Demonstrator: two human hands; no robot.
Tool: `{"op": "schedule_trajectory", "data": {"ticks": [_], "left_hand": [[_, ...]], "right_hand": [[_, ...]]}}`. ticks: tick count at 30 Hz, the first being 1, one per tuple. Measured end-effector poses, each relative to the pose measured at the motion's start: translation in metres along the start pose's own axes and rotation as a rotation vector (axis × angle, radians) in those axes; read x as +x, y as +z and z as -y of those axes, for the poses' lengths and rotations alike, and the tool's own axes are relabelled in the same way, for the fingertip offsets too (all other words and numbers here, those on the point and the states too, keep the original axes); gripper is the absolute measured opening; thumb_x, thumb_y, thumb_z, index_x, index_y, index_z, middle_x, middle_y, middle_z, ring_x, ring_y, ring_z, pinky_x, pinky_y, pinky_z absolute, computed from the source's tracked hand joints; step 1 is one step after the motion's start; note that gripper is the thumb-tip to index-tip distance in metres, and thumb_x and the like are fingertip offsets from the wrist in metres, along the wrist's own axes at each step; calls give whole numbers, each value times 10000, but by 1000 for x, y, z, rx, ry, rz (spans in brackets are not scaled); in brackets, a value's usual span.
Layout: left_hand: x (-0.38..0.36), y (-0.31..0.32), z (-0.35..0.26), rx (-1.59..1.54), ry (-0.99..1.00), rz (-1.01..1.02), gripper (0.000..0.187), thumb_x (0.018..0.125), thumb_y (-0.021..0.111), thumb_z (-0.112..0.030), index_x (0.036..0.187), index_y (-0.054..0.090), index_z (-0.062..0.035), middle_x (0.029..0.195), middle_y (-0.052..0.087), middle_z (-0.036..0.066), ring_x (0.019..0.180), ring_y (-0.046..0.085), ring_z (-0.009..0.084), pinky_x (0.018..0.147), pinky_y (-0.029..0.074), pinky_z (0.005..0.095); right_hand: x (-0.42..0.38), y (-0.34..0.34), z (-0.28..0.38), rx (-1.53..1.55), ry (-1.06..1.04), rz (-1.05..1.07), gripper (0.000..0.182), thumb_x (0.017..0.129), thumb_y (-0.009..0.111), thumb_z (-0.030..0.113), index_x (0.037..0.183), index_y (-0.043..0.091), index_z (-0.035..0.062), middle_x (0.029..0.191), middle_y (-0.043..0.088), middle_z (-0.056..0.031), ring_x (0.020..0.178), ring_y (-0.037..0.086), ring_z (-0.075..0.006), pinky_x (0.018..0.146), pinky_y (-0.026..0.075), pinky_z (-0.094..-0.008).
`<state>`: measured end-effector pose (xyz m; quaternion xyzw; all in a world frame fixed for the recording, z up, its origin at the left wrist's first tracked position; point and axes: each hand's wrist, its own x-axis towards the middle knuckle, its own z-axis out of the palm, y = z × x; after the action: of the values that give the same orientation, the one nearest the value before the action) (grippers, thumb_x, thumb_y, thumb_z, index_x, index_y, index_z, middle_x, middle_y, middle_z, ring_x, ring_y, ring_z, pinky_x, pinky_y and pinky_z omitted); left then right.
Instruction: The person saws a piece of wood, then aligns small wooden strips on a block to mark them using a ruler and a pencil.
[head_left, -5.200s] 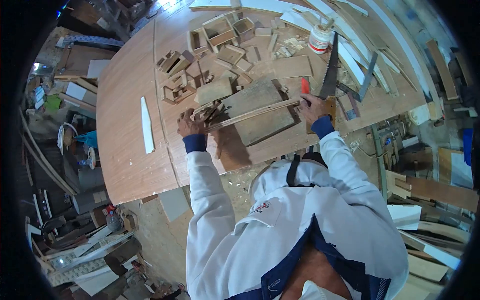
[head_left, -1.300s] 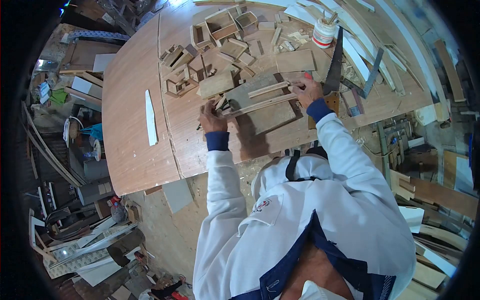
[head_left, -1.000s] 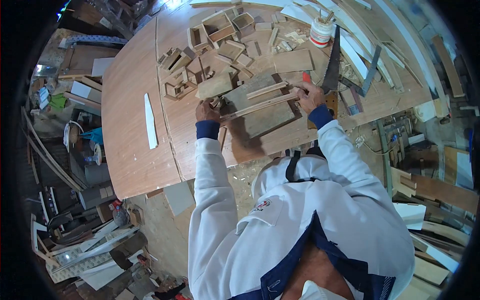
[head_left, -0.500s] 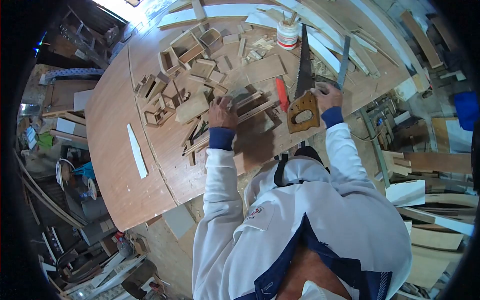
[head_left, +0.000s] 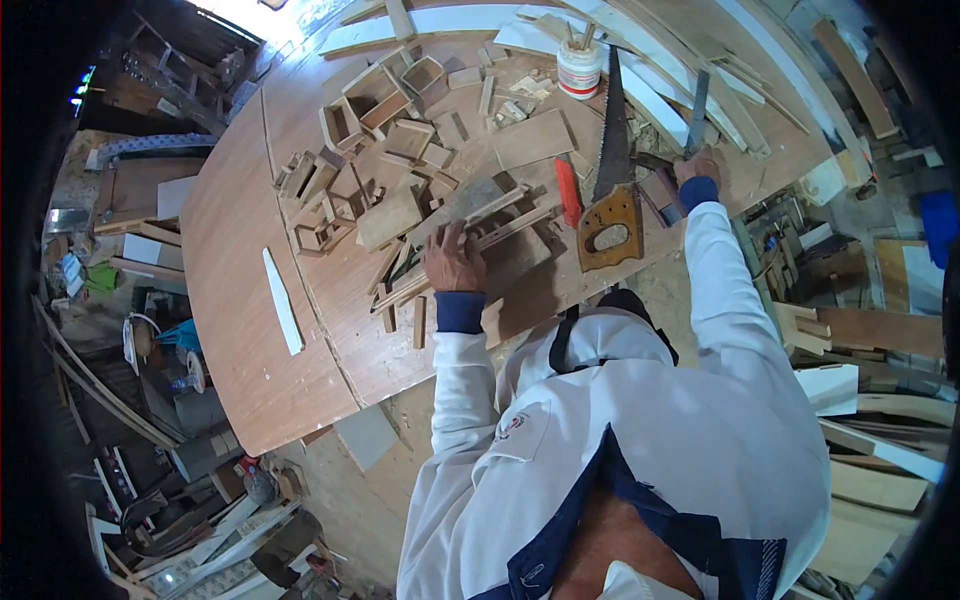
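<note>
My left hand (head_left: 453,258) lies over a bundle of thin wooden strips (head_left: 515,228), palm down, its fingers slightly bent and apart. Under the strips is a dark flat piece whose kind I cannot make out. Off to the right, my right hand (head_left: 697,165) has its fingers closed on the near end of a metal ruler (head_left: 699,105). Between the hands lies a handsaw (head_left: 612,232), its wooden handle toward me and its blade pointing away. Beside the saw is a red-handled tool (head_left: 568,192). A short wooden stick (head_left: 419,322) rests just left of my left wrist.
Small wooden boxes (head_left: 375,98) and offcuts cover the back of the table (head_left: 230,300). A white tub (head_left: 580,70) holding sticks stands behind the saw. Long boards (head_left: 690,70) line the far right edge. A white pointed strip (head_left: 281,300) lies at the left.
My right hand has left the saw's handle area and moved right to the metal ruler. My left hand has slid nearer to me along the strips. The saw stays in place.
</note>
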<state>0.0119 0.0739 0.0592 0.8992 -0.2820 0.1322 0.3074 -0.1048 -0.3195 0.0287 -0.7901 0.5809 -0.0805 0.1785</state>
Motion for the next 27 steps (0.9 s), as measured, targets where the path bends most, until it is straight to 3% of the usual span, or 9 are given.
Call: {"op": "schedule_trajectory", "data": {"ticks": [5,8,10,14,18,21,23,27], "left_hand": [[-25,-12,26,9,-119,-56,250,705,640,-59,953,607,-58,923,607,148,911,549,349,800,436,428],[-32,-20,36,10,-223,-53,258,708,643,-66,963,609,-50,931,609,145,911,549,354,803,436,433],[-29,-28,46,48,-278,-82,254,715,641,-71,966,612,-47,935,610,145,908,550,354,799,438,433],[-20,-32,81,63,-379,-119,235,735,633,-86,964,626,-35,949,613,156,912,553,357,800,445,425],[0,-51,86,188,-434,86,242,742,637,-122,964,637,-28,958,615,173,898,571,344,793,456,410],[7,-57,103,200,-431,38,236,742,648,-126,958,638,-30,911,634,159,840,605,314,759,476,391],[7,-65,117,205,-425,-19,223,745,652,-118,953,641,-39,848,659,147,777,635,289,725,496,375],[5,-74,131,147,-502,-20,233,752,624,-118,965,635,-23,916,637,163,844,606,321,770,468,388]], "right_hand": [[10,9,-1,-47,36,-4,431,712,612,203,1090,509,25,1114,593,-212,1053,569,-345,925,441,-418],[23,17,-11,-119,-31,121,459,694,613,205,1091,494,9,1084,593,-240,1032,577,-360,916,446,-429],[33,31,-20,-99,12,59,435,693,600,213,1058,516,-9,1039,609,-240,1013,583,-372,909,450,-429],[49,34,-39,-97,-129,99,368,746,600,333,947,636,26,989,640,-209,962,604,-354,855,462,-414],[41,12,-40,162,-132,58,410,766,619,429,934,661,58,940,657,-186,901,621,-336,796,469,-400],[41,12,-41,319,-141,-1,407,788,634,431,921,659,47,870,667,-154,818,632,-275,734,468,-360],[48,19,-51,703,-221,-45,309,824,631,321,896,651,21,820,663,-113,755,616,-196,690,457,-316],[26,-14,-49,674,-208,-175,265,849,623,255,878,636,-8,778,649,-77,686,570,-140,653,440,-281]]}}
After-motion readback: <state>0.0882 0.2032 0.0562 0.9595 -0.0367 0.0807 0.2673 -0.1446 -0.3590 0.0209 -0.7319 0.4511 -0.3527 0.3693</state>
